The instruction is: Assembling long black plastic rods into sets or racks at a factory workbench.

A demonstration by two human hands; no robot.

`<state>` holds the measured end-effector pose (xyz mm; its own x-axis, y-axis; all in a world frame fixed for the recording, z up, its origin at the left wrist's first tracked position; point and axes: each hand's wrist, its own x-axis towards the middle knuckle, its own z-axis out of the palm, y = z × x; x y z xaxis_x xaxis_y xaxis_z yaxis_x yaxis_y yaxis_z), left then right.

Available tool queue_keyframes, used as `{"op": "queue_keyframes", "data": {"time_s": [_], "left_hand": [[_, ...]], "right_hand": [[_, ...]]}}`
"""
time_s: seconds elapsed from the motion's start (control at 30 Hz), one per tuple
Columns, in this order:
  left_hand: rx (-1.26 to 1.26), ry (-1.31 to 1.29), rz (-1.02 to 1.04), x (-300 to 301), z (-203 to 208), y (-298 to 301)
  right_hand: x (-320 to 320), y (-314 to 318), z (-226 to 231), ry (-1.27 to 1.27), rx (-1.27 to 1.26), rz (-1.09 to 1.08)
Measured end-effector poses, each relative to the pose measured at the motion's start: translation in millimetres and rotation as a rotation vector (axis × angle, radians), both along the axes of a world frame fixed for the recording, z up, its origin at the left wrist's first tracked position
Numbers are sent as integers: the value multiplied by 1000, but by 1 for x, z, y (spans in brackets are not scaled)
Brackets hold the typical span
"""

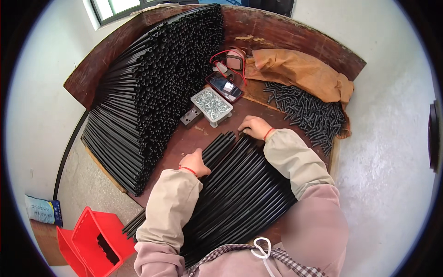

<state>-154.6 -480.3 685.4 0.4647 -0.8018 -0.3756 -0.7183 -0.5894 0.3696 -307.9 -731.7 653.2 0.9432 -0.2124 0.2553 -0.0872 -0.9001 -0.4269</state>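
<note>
Many thin black tubes (240, 182) lie side by side on the table in front of me, running from the far middle down toward my body. My left hand (193, 162) is closed round the side of a smaller bunch of black tubes (219, 145) at the left of this layer; its fingers are partly hidden. At the far end of the layer, my right hand (254, 127) pinches with thumb and fingers at a tube's end. Just beyond the hands stands a clear plastic box (212, 105) full of small shiny metal pieces, with a drilled metal block (191, 116) beside it.
A tall stack of black tubes (152, 83) fills the left side. Small black ridged parts (309, 113) spill from brown paper (300, 69) at the right. A phone (225, 87) lies behind the box. A red bin (94, 228) stands at lower left. Wooden boards (295, 34) edge the table.
</note>
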Motion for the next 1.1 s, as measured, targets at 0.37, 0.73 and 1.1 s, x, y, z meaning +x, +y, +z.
{"op": "queue_keyframes", "data": {"time_s": [0.37, 0.73, 1.1], "left_hand": [[81, -51, 95, -8, 9, -4], [70, -34, 112, -6, 5, -3], [66, -38, 115, -6, 7, -1]], "right_hand": [[13, 16, -5, -52, 68, 5], [8, 6, -4, 39, 199, 24], [16, 1, 8, 24, 714, -242]]}}
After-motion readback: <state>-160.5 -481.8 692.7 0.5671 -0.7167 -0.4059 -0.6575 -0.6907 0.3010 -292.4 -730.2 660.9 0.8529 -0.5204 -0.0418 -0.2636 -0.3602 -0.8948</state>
